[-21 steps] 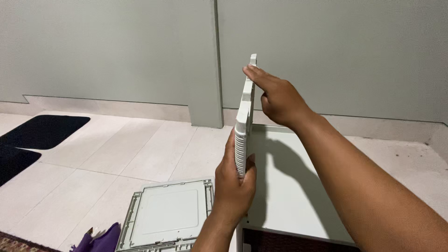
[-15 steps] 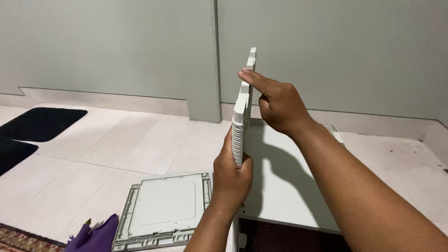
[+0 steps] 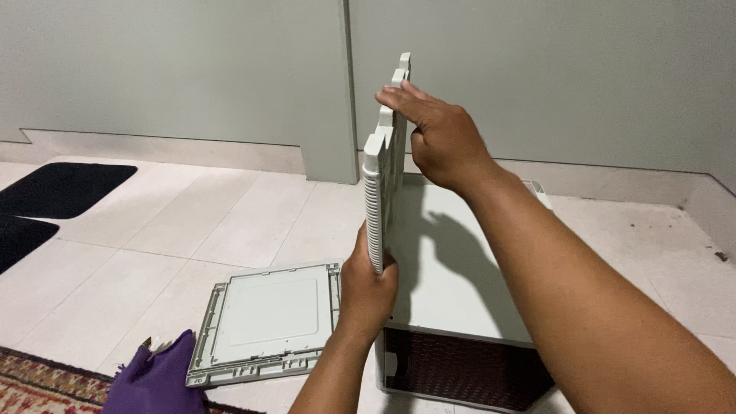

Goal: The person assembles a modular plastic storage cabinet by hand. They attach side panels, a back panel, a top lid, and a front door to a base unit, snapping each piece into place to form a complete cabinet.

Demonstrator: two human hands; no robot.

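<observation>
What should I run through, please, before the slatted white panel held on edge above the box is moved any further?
1. Left hand clasps the bottom of the slatted panel: ok.
2. Right hand steadies the panel near its top: ok.
3. Panel stands upright, edge-on to the camera: ok.
4. Top of the white box beneath is bare: ok.
5. Flat panel on the floor lies apart from the box: ok.
6. Catches along the panel's far edge: cannot tell.
</observation>
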